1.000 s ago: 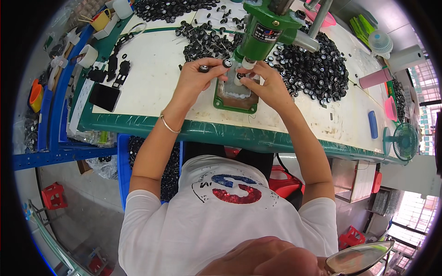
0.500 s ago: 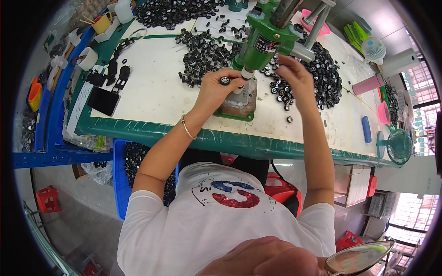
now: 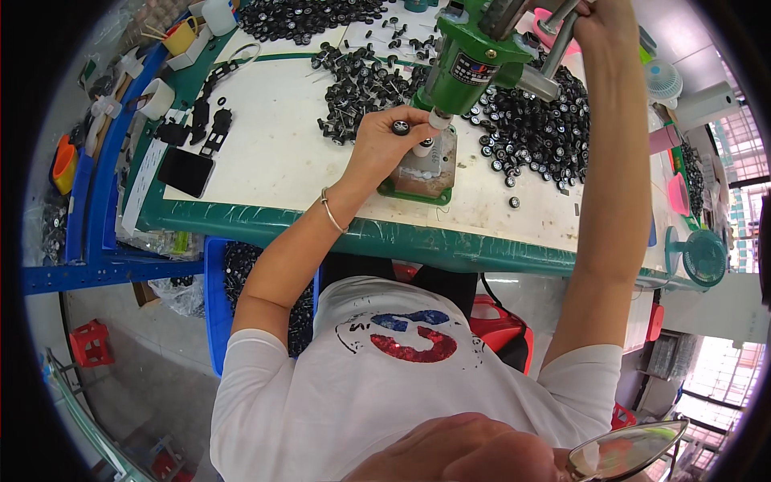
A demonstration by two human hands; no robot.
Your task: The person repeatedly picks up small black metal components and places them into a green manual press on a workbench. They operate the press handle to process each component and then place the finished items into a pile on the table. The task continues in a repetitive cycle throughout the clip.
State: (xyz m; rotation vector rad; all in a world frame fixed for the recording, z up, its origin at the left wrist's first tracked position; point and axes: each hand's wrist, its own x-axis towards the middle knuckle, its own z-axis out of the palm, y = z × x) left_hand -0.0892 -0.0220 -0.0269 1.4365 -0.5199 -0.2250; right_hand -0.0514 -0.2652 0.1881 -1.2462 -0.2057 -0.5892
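Note:
A green hand-lever press (image 3: pixel 462 76) stands at the table's middle above a metal base plate (image 3: pixel 416 186). My left hand (image 3: pixel 379 149) is closed at its ram, pinching a small black toy wheel (image 3: pixel 401 127) with a silver hub. Another small wheel (image 3: pixel 426 142) sits under the ram by my fingertips; its lower part is hard to make out. My right hand (image 3: pixel 604 30) is raised to the upper right, its fingers closed round the end of the press lever (image 3: pixel 564 42).
Loose wheels (image 3: pixel 538 128) are heaped right of the press; wheels on axles (image 3: pixel 361 92) lie to its left. A dark phone (image 3: pixel 185 173) and black plastic parts (image 3: pixel 215 132) lie at the left. A small green fan (image 3: pixel 697 255) stands by the right edge. A blue bin (image 3: pixel 215 305) sits below.
My right hand has left the wheels beside the ram and reached up and right to the lever. My left hand stays at the press with its wheel.

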